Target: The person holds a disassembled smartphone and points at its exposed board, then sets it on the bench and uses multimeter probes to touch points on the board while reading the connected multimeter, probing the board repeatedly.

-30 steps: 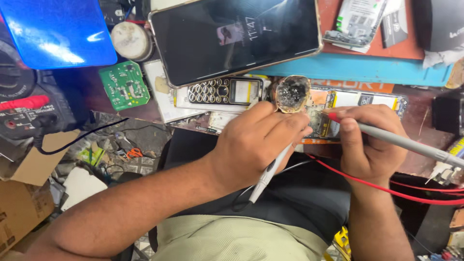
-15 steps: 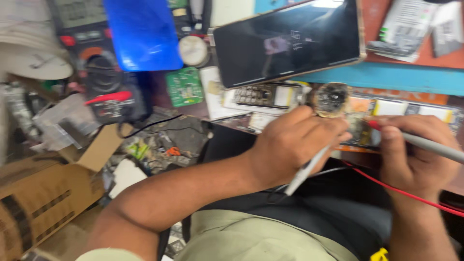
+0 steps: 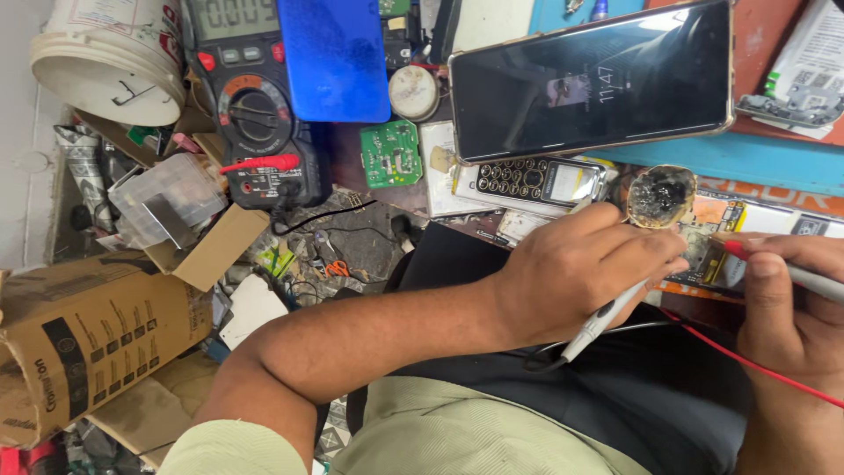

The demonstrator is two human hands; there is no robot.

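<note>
A large phone (image 3: 593,84) is lying screen-up above a black multimeter (image 3: 259,114); the left hand (image 3: 580,268) is closing around a white-handled probe (image 3: 607,317); the right hand (image 3: 787,299) is pinching a grey probe (image 3: 818,283) with a red lead (image 3: 747,362); both tips are resting on the small circuit board (image 3: 703,251), seemingly thin, light and fragile, best held by its edges.
</note>
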